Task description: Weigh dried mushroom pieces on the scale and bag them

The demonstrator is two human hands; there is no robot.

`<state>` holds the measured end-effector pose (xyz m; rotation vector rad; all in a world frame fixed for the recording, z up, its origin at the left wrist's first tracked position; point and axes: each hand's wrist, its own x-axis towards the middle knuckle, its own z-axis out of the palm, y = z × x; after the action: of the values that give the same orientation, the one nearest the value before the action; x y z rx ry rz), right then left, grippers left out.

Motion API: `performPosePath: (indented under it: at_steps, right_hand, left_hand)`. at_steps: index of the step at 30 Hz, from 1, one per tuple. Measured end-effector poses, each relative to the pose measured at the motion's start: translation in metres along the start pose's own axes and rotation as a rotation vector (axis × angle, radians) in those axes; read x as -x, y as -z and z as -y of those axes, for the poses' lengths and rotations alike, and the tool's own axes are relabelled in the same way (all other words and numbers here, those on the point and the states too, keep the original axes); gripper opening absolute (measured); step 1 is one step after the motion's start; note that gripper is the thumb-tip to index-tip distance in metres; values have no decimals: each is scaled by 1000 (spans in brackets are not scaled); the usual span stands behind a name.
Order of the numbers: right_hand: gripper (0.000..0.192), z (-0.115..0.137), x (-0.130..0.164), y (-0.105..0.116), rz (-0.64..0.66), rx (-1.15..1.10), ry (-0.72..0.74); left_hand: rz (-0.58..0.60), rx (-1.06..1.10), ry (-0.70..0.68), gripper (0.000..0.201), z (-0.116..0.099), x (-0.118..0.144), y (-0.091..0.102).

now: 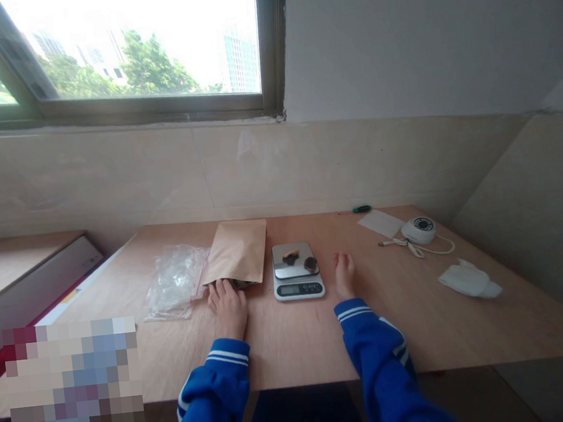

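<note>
My left hand (229, 308) lies at the mouth of a brown paper pouch (238, 252), its fingers stretched out and touching the near edge. Dark contents show in the pouch's opening, too small to name. Right of it stands a kitchen scale (300, 289) with a steel plate and white body. On its plate are a dark, irregular piece with a tan part (291, 257) and a round dark piece (310, 263). My right hand (345, 276) rests on the table just right of the scale, apart from it, fingers loosely curled in with nothing visible in them.
A clear plastic bag (176, 282) lies left of the pouch. To the right are a white dome camera (418, 229) with its cable, white paper (381, 224), a green-handled screwdriver (362, 209) and a crumpled white wrapper (470, 280). The lower left is pixelated.
</note>
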<state>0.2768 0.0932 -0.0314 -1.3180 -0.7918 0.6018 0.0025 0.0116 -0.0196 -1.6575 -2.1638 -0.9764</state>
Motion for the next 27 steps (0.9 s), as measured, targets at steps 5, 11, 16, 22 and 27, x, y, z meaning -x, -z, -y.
performPosePath:
  at_steps: [5,11,16,22,27]
  right_hand:
    - [29,-3,-2,0,11,-9,-7]
    - [27,-3,-3,-1,9,-32,-13]
    - [25,-3,-2,-2,2,-41,-14]
    - [25,-7,-4,-1,16,-44,-21]
    - [24,-7,-4,-1,9,-41,-23]
  left_hand:
    - [-20,17,-6,39,-1,2,1]
    - [-42,-86,39,43,-4,6,4]
    - [17,-152,56,38,-5,6,3]
    - [-7,-177,131,38,-5,6,6]
    - [43,-36,141,39,4,2,4]
